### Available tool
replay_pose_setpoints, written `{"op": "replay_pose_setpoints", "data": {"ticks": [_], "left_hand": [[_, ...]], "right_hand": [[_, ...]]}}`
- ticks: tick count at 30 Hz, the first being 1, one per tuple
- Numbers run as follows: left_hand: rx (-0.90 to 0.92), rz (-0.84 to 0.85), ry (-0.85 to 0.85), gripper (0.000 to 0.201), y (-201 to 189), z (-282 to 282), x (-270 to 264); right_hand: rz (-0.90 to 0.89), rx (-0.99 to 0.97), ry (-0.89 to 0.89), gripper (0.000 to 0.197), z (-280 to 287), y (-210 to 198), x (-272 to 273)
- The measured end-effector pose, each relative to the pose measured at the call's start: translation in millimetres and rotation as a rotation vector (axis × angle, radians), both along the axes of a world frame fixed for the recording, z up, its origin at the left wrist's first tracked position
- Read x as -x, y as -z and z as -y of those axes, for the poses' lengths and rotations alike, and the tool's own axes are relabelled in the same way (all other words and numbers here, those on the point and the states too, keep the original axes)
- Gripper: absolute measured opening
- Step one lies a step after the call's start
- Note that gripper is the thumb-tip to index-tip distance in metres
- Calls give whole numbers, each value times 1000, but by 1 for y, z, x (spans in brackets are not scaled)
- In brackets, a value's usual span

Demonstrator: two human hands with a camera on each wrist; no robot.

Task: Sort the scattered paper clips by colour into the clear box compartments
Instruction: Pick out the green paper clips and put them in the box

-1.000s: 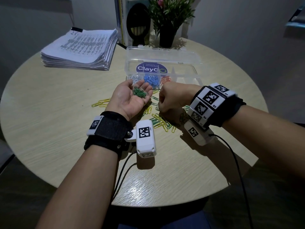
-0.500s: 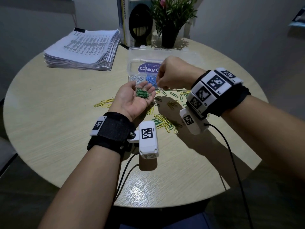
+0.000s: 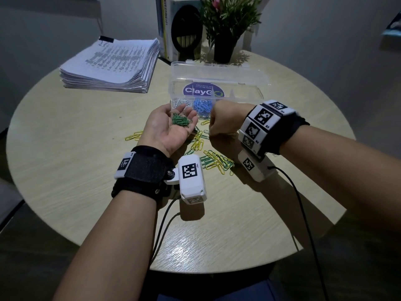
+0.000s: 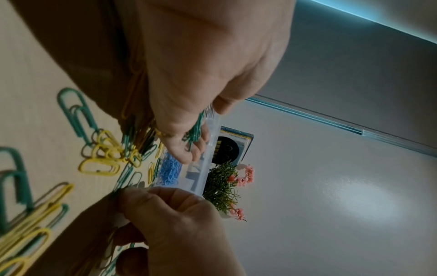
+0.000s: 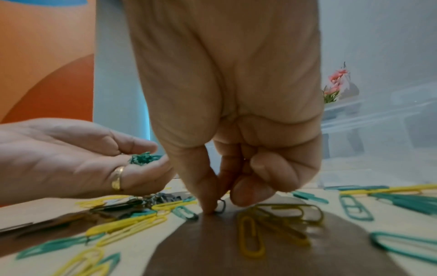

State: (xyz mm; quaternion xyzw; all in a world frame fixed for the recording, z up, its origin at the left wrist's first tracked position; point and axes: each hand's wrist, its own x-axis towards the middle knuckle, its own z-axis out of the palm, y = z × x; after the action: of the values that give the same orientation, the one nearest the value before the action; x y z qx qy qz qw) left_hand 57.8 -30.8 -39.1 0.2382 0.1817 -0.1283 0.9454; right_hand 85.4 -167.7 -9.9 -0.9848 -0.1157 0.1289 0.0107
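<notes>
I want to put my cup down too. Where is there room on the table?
Bare wood lies on the round table left of the left hand, in front of the paper stack, and near you behind both wrists. It is crowded between the hands and the clear box, where yellow and green paper clips lie scattered.

There are two hands, the left hand (image 3: 168,127) and the right hand (image 3: 225,120). One box (image 3: 217,83) sits just past them. Many clips (image 3: 213,161) lie under them, too many to count. One plant (image 3: 225,22), one paper pile (image 3: 112,66).
</notes>
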Motion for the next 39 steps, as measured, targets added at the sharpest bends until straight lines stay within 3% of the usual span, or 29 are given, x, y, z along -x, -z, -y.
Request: {"op": "replay_pose_setpoints", "data": {"ticks": [6, 13, 21, 26, 30, 35, 39], "left_hand": [[7, 1, -3, 38, 2, -1, -2], [0, 0, -5, 37, 2, 0, -2], [-24, -3, 16, 39, 2, 2, -1], [-66, -7, 31, 38, 1, 3, -1], [-16, 18, 49, 39, 2, 7, 0], [-42, -3, 48, 39, 4, 8, 0], [-48, -11, 55, 41, 3, 6, 0]], "right_hand": [[-74, -144, 13, 8, 6, -13, 6], [-83, -72, -11, 29, -5, -3, 10], [-139, -69, 19, 20, 0, -5, 14], [-135, -334, 33, 2, 2, -33, 13], [-105, -496, -41, 7, -15, -48, 15], [-20, -366, 13, 13, -9, -47, 4], [80, -4, 24, 12, 5, -32, -2]]}}
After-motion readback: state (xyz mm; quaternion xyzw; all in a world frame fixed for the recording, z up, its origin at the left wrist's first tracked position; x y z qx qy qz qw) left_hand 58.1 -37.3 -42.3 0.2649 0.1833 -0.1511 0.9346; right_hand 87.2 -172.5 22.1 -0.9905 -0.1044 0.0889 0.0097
